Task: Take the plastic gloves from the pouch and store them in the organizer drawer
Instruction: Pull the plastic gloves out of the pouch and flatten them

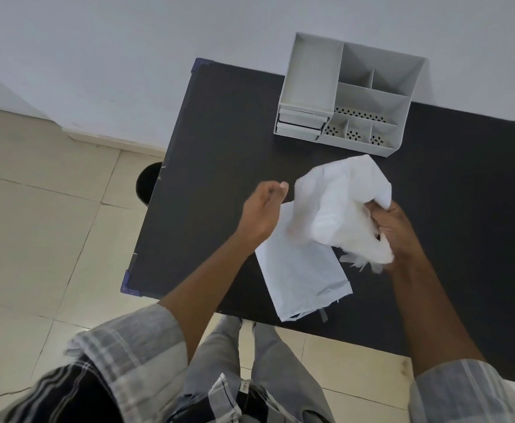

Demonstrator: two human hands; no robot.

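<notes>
The right hand [398, 236] has its grip closed on a bunched wad of plastic gloves [347, 209], lifted above the flat pouch [302, 276] on the bench [213, 166]. The left hand [262, 212] hovers loosely curled, gripping nothing. Thin loose gloves could slip from the bunch, and both drawers [300, 125] of the organizer [372, 99] look shut

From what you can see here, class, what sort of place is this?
Probably a plain room set up as a simple workstation: a small dark table against a bare wall, a grey desk organizer, and a tiled floor.
</notes>
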